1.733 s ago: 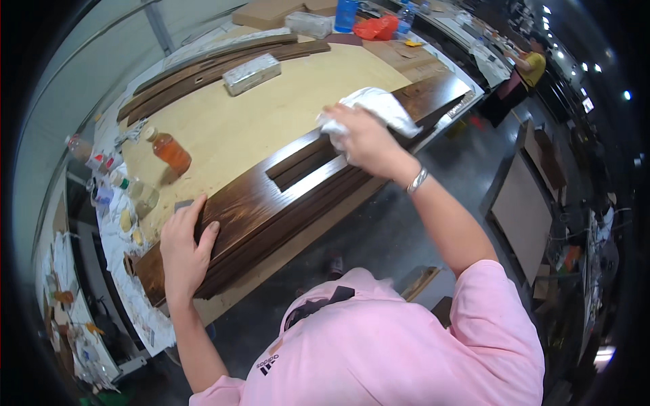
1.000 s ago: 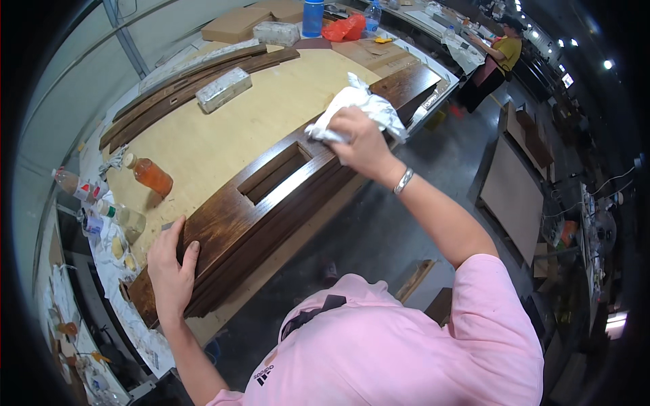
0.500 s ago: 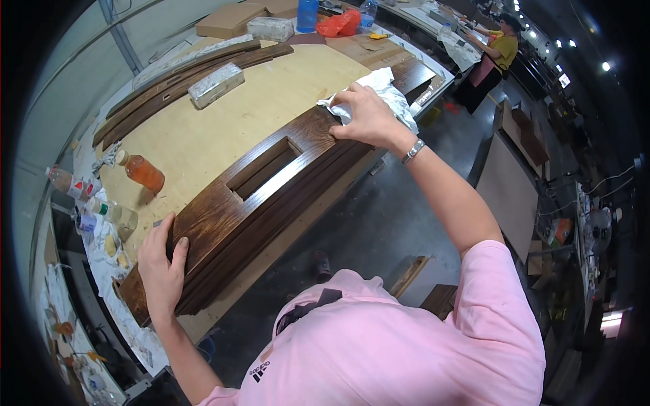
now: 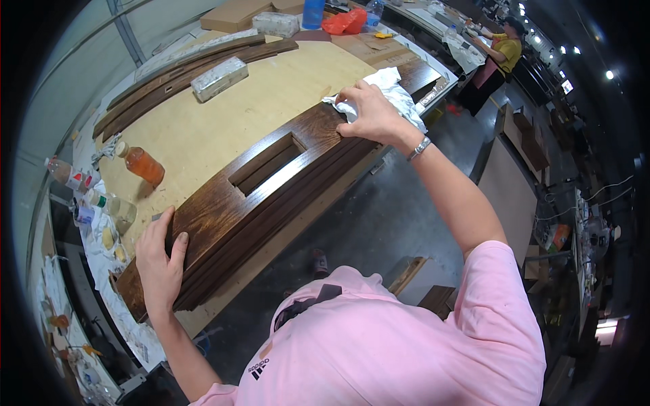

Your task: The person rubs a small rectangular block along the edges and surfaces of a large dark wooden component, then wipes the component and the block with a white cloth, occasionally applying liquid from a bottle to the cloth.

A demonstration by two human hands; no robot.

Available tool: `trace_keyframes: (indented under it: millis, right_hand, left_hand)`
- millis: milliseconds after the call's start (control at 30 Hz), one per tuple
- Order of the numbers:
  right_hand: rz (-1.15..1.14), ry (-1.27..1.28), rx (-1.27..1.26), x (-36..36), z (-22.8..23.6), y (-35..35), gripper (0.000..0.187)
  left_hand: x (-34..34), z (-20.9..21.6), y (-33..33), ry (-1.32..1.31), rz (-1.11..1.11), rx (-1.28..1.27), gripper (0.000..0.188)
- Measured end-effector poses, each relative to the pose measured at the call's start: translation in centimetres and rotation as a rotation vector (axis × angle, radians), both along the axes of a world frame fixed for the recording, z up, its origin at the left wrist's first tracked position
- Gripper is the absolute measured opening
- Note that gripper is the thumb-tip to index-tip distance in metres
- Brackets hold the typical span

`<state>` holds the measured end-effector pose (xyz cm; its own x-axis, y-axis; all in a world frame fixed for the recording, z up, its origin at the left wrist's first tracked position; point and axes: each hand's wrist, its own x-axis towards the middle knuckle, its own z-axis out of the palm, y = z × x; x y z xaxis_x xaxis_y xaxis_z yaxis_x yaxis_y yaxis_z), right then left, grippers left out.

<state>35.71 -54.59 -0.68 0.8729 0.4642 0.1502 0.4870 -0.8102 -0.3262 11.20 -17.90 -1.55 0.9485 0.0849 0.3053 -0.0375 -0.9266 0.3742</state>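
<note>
A long, curved dark-brown wooden board point(image 4: 210, 215) with a rectangular slot lies on top of a stack of similar boards. My left hand point(image 4: 160, 260) grips it near its left end, fingers over the far edge and thumb on the upper face. Farther right, my right hand point(image 4: 372, 116) spans the board beyond the slot, thumb at the near edge and fingers toward the far edge. A crumpled white cloth point(image 4: 391, 91) lies right beside and partly behind that hand; whether the fingers touch it is hard to tell.
Bottles, one with orange liquid point(image 4: 143, 166), stand at the table's left. A wrapped block point(image 4: 219, 79) sits by curved wooden strips point(image 4: 142, 101). Farther back are a red plastic bag point(image 4: 344, 22) and cardboard point(image 4: 233, 15). Another person point(image 4: 502, 54) works at a far table.
The view has shifted slightly, so the board and table sit a little differently in it. Both hands keep their places on the board.
</note>
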Motion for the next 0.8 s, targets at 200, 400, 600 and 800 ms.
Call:
trace_keyframes:
  millis: [200,400,600,800]
  right_hand:
    - [-0.028,0.017,-0.055,-0.1,0.2,0.2,0.061]
    - [-0.034,0.018,-0.042,-0.4,0.4,0.6,0.059]
    - [-0.002,-0.043,0.038,-0.5,-0.2,0.8,0.047]
    - [0.107,-0.231,0.475,-1.5,-1.8,0.6,0.019]
  left_hand:
    - [0.0,0.0,0.0,-0.001,-0.002,-0.001,0.042]
    - [0.0,0.0,0.1,0.002,-0.001,0.007,0.042]
    - [-0.2,0.1,0.2,-0.004,0.005,0.011,0.042]
    - [-0.1,0.2,0.1,0.003,0.017,0.014,0.042]
